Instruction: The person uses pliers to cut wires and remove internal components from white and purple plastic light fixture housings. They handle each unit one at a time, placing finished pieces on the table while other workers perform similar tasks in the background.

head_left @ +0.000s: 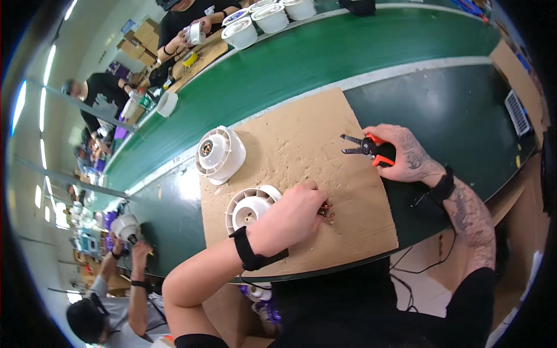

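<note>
My right hand [403, 153] is closed around wire strippers [367, 148] with orange-red and black handles. Their dark jaws point left, over the right part of a cardboard sheet [325, 133]. Bent over the same sheet, my left hand [290, 217] has its fingers pinched on short reddish-brown wires [326, 212], whose ends stick out past the fingertips. Beside that hand, partly covered by it, lies a round white fan housing [246, 210] with vanes around a central hub. A second white housing [223, 155], with a metal part in its hub, sits at the sheet's left edge.
Beyond the cardboard runs a green conveyor belt [301, 75]. White tubs [241, 35] stand along its far side, where a person holds a white part. At the lower left another person lifts a white housing [126, 227]. A cardboard box [519, 81] borders the dark table on the right.
</note>
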Demonstrator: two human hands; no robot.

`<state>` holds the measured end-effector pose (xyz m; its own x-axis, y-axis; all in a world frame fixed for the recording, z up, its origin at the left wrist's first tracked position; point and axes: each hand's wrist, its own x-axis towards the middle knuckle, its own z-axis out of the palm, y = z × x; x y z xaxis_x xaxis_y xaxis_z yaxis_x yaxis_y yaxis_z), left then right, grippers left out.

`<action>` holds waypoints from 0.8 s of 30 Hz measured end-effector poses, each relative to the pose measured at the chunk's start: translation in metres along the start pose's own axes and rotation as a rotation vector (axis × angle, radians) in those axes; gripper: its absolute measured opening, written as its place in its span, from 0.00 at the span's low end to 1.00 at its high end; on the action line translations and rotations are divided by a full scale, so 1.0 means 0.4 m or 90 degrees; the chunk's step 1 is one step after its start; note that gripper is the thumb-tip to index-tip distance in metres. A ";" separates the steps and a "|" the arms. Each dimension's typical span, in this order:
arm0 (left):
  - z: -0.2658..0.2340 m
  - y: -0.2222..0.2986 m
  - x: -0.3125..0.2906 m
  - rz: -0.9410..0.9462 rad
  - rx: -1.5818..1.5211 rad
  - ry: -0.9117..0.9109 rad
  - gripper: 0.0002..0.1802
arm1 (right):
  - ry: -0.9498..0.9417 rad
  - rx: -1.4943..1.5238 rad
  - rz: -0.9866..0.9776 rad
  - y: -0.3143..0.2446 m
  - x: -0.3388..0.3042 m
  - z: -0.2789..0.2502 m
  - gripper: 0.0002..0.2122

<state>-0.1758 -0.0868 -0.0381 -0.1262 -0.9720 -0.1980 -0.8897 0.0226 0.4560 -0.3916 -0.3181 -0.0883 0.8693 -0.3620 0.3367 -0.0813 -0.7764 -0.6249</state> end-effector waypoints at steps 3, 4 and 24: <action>-0.054 0.012 0.018 -0.067 -0.074 -0.003 0.15 | 0.004 0.001 -0.004 0.001 -0.002 0.002 0.30; -0.077 0.024 0.027 -0.111 -0.108 0.005 0.15 | 0.003 0.006 -0.004 0.001 -0.006 0.000 0.30; -0.104 0.025 0.094 -0.001 0.144 0.031 0.26 | -0.002 0.053 -0.011 0.014 -0.025 0.006 0.33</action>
<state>-0.1713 -0.1328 -0.0050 -0.1085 -0.9822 -0.1531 -0.9661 0.0679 0.2492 -0.3996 -0.3176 -0.0971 0.8717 -0.3473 0.3457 -0.0255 -0.7367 -0.6757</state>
